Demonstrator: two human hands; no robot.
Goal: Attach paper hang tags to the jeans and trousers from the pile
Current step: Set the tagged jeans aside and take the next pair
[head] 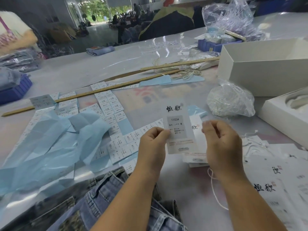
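Lying at the near edge of the table (191, 189), blue jeans (106, 197), waistband up, under both forearms. Just beyond, raised above the tabletop: left hand (152, 144), fingers curled, pinching the left edge of a white hang tag (179, 130) held upright, print facing the camera. Beside it, right hand (221, 144), fingers curled at the tag's right side, a white string (215, 190) trailing below the wrist; actual grip on it hidden. Under the tag, a stack of more tags (195, 158). Left, blue paper (50, 139) and small labels (111, 105). Farther off, wooden rulers (100, 92), a bag of strings (230, 100), white boxes (263, 64).
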